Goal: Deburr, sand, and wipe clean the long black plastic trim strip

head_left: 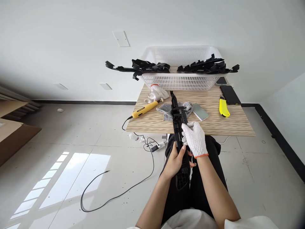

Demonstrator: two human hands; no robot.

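A long black moulded plastic part (176,127) rises from my lap, its far end over the table edge. My bare left hand (175,160) is wrapped round its lower half, with the thumb on top. A white knitted glove with an orange cuff covers my right hand (194,138). Its fingers are closed on a dark tool that looks like a black caliper (184,116), lying along the part with its jaws across it. A grey cloth (166,109) lies beneath on the table. My right fingertips are partly hidden.
A white basket (176,82) holding several black plastic parts (205,67) stands at the back of the table (233,125). Around the front lie a white glove (157,93), a yellow corded tool (145,110), a grey-green pad (200,111), a yellow cutter (224,107) and a black phone-like item (230,94). Cables (133,186) trail across the floor.
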